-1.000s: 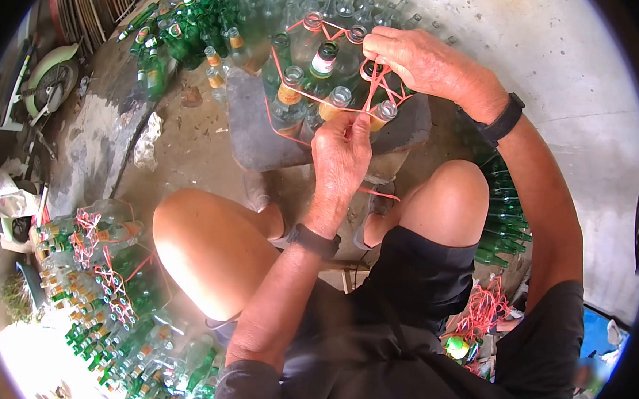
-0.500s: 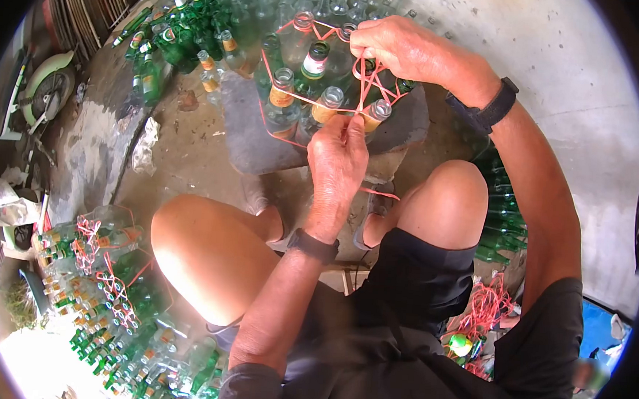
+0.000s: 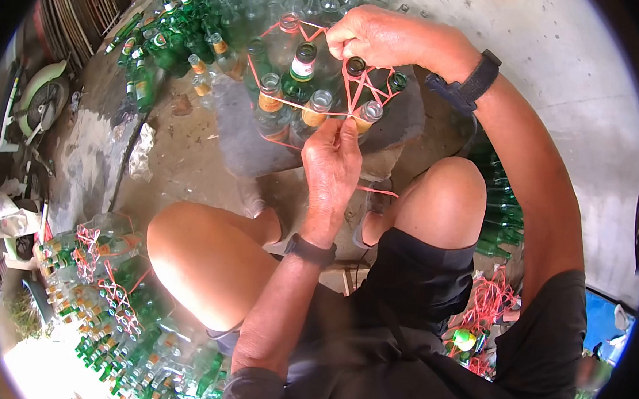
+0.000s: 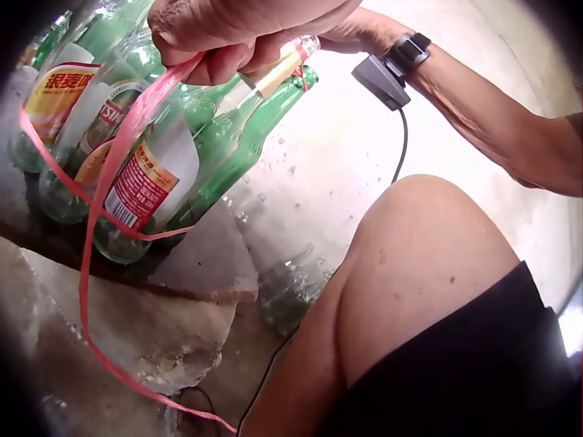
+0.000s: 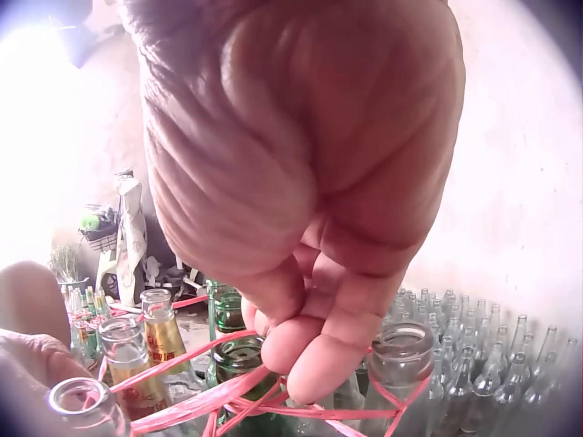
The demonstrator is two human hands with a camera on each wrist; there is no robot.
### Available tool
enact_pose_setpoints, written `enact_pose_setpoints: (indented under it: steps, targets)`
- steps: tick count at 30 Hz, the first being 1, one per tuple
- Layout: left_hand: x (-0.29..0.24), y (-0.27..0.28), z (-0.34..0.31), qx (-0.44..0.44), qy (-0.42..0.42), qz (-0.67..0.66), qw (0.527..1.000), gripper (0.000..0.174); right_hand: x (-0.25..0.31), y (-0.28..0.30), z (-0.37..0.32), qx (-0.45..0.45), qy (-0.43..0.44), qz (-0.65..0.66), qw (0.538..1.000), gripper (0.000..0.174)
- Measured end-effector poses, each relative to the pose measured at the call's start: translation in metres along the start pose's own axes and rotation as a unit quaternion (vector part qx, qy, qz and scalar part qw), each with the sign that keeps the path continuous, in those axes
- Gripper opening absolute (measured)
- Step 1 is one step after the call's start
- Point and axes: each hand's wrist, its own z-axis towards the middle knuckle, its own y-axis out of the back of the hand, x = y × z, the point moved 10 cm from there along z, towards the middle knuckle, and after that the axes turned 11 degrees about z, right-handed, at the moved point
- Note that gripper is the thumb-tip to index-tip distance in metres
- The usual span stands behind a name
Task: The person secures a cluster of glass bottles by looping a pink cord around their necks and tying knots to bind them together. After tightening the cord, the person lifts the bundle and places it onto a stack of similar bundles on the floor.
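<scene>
Glass bottles stand in a tight group on a dark grey slab (image 3: 246, 147), with pink plastic twine (image 3: 290, 104) strung around and between their necks. My left hand (image 3: 331, 156) pinches the twine at the near side, beside a clear bottle (image 3: 369, 115). From its fingers a loose tail of twine (image 4: 86, 300) hangs in the left wrist view. My right hand (image 3: 399, 40) is over the far right of the group, thumb and fingertips pinching twine by a dark green bottle neck (image 5: 240, 353). A green bottle with a white neck label (image 3: 302, 68) stands mid-group.
Clear bottles (image 5: 492, 364) crowd the floor behind the slab. Green bottles lie at the left (image 3: 143, 86) and beside my right knee (image 3: 500, 218). More bottles (image 3: 116, 348) fill the lower left. A tangle of pink twine (image 3: 485, 305) lies at my right side; a wheeled vehicle (image 3: 44, 98) stands far left.
My right hand has moved left past the dark bottle neck, which now shows more fully with twine crossing beside it. My left hand keeps its pinch near the front bottle. The view has shifted slightly.
</scene>
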Motion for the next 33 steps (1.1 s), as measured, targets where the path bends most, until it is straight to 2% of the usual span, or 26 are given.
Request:
enact_pose_setpoints:
  steps: [2, 6, 8, 14, 18, 20, 21, 23, 24, 25, 26, 27, 30, 33]
  targets:
    - [-0.001, 0.003, -0.001, 0.0, 0.003, -0.008, 1.0, 0.03, 0.009, -0.001, 0.002, -0.016, 0.085, -0.037, 0.996, 0.006]
    - [0.001, 0.011, -0.002, -0.01, 0.02, 0.012, 1.0, 0.027, 0.02, 0.001, -0.005, -0.043, 0.089, -0.039, 0.994, 0.007]
    - [0.004, 0.015, -0.003, -0.012, 0.027, 0.006, 1.0, 0.027, 0.008, -0.001, -0.003, -0.013, -0.044, -0.004, 0.999, 0.006]
    - [-0.007, 0.031, -0.001, -0.014, 0.029, -0.011, 0.999, 0.028, -0.002, -0.004, -0.002, -0.004, -0.124, -0.01, 0.992, 0.008]
    - [0.0, 0.033, -0.003, -0.012, 0.018, -0.023, 1.0, 0.024, -0.009, -0.006, 0.001, 0.002, -0.11, -0.033, 0.993, 0.009]
    - [0.0, 0.034, -0.004, -0.01, 0.009, -0.01, 1.0, 0.023, -0.001, -0.006, -0.001, -0.022, -0.027, -0.077, 0.996, 0.009]
    - [-0.001, 0.035, -0.004, -0.005, 0.015, -0.002, 1.0, 0.023, -0.006, -0.01, -0.006, -0.023, -0.026, -0.077, 0.996, 0.009]
    - [-0.003, 0.037, -0.005, -0.001, 0.022, 0.006, 1.0, 0.023, 0.016, -0.003, -0.024, -0.122, 0.109, -0.138, 0.977, 0.013]
    - [-0.004, 0.037, -0.004, -0.005, 0.027, -0.001, 1.0, 0.022, 0.024, -0.01, -0.032, -0.122, 0.11, -0.138, 0.977, 0.013]
    - [-0.004, 0.038, -0.004, -0.008, 0.033, -0.008, 0.999, 0.022, 0.035, -0.012, -0.047, -0.177, 0.078, -0.14, 0.971, 0.018]
    - [-0.005, 0.04, -0.004, -0.009, 0.033, -0.007, 0.999, 0.022, 0.044, -0.013, -0.062, -0.23, 0.047, -0.141, 0.962, 0.023]
    - [-0.006, 0.041, -0.003, -0.008, 0.035, -0.001, 0.999, 0.023, 0.05, -0.021, -0.072, -0.235, 0.027, -0.157, 0.959, 0.035]
    - [-0.01, 0.044, -0.003, -0.003, 0.026, 0.026, 0.999, 0.024, 0.069, -0.031, -0.092, -0.309, 0.041, -0.183, 0.932, 0.038]
    - [-0.015, 0.047, 0.0, -0.012, 0.005, 0.047, 0.999, 0.023, 0.068, -0.042, -0.093, -0.311, 0.008, -0.168, 0.935, 0.037]
